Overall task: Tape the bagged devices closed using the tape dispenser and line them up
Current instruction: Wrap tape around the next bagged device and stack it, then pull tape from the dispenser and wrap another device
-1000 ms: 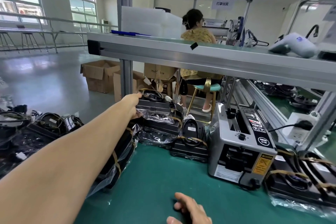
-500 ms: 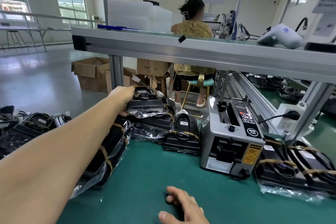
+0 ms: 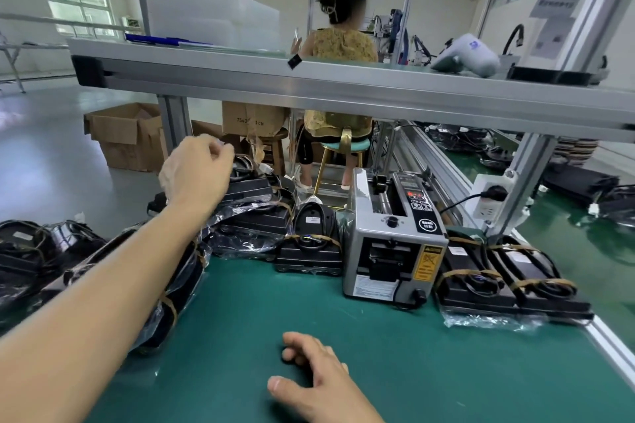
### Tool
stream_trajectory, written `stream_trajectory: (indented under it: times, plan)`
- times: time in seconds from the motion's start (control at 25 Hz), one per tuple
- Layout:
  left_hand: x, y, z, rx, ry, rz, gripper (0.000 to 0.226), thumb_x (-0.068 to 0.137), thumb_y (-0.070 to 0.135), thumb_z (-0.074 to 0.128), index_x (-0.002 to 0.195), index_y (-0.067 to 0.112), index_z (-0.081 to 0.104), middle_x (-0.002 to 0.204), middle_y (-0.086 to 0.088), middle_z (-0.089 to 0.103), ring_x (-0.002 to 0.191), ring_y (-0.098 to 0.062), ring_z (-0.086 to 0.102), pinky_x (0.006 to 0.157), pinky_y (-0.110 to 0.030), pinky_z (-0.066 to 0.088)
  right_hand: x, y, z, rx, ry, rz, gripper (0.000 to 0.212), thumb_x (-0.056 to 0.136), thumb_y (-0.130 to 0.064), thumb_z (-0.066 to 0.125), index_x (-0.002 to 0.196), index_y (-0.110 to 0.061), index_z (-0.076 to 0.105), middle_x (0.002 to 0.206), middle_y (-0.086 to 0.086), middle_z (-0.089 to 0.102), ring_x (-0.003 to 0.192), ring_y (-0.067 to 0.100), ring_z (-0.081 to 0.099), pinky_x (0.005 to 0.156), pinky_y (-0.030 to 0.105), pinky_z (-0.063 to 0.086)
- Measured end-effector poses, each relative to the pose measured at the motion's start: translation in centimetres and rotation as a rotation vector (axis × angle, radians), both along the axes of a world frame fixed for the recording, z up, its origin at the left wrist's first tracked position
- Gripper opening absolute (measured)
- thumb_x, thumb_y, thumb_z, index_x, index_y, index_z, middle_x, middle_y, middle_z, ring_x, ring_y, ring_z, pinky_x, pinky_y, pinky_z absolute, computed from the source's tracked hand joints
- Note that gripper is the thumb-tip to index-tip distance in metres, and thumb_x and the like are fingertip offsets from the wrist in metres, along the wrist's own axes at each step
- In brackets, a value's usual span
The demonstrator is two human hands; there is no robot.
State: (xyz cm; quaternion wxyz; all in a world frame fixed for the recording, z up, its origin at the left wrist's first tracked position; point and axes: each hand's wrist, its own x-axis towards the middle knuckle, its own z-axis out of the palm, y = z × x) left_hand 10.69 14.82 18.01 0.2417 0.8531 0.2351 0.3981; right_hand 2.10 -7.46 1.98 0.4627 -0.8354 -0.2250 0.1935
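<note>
The bagged devices (image 3: 251, 213) sit heaped at the far edge of the green counter (image 3: 378, 336), black boxy units with coiled cables on top, each in a clear plastic bag. The top one of the heap (image 3: 247, 187) lies just under the left hand (image 3: 197, 170), which hovers above it with fingers loosely curled; whether the fingertips touch the bag or cable I cannot tell, and it grips nothing that I can see. More bagged units (image 3: 165, 288) run along the left edge under the forearm, banded with brown tape, and a taped pair (image 3: 508, 282) lies near the right edge.

These look like solid, fairly heavy pieces with hard casings, so they should hold their shape when lifted. The bags are another matter: thin, glossy and crinkled, likely to slide over the casing if pinched alone. I would take one by the body, fingers across the short sides through the film, not by the loose bag mouth or the cable coil, which could shift.

The tape dispenser (image 3: 391, 237), a grey machine plugged into a white socket strip (image 3: 489, 197), stands between the heap and the taped pair, its outlet facing the near edge. The right hand (image 3: 309, 374) rests flat and relaxed on the counter near the front edge, holding nothing. Beyond the aluminium shelf (image 3: 343, 89), a person (image 3: 340, 45) sits on a stool with their back turned, cardboard boxes (image 3: 127, 136) on the floor.
</note>
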Motion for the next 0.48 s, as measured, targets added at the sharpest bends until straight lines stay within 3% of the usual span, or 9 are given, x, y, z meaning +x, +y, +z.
stream_trajectory:
  times: [0.08,0.2,0.36,0.48]
  plan:
    - [-2.2,-2.9,-0.8,-0.090,-0.158,-0.146,0.025,0.094,0.030,0.052,0.079,0.015,0.066,0.079,0.003,0.065,0.078,-0.017,0.056,0.074,-0.030,0.038,-0.1,-0.1,0.0,0.095,0.070,-0.036,0.041,0.084,-0.032,0.069,0.115,-0.045,0.046,0.111,-0.021,0.055,0.102,-0.005,0.046,0.098,0.015,0.031]
    - [-6.1,-6.7,-4.0,-0.241,-0.262,-0.342,0.017,0.090,0.023,0.059,0.075,0.019,0.066,0.074,0.009,0.065,0.072,-0.006,0.057,0.070,-0.025,0.042,0.2,-1.8,-0.1,0.325,0.145,-0.179,0.033,0.084,-0.005,0.069,0.106,-0.027,0.061,0.096,-0.005,0.063,0.077,0.001,0.054,0.083,0.015,0.046]
    - [-9.8,-10.8,-11.8,-0.444,-0.004,-0.537,0.017,0.086,0.014,0.064,0.073,0.025,0.063,0.072,0.002,0.063,0.064,-0.014,0.051,0.070,-0.027,0.043,1.8,-7.3,0.2,0.447,0.093,-0.529,0.028,0.082,0.009,0.066,0.092,-0.017,0.067,0.077,0.000,0.065,0.062,0.006,0.054,0.063,0.012,0.045]
    - [-10.8,-12.5,-15.8,-0.384,0.249,-0.502,0.018,0.089,0.029,0.062,0.075,0.039,0.059,0.078,0.016,0.058,0.066,-0.004,0.048,0.070,-0.025,0.042,3.6,-12.4,0.5,0.411,0.034,-0.828,0.022,0.085,0.000,0.066,0.101,-0.014,0.065,0.082,0.000,0.064,0.072,0.012,0.055,0.077,0.026,0.044]
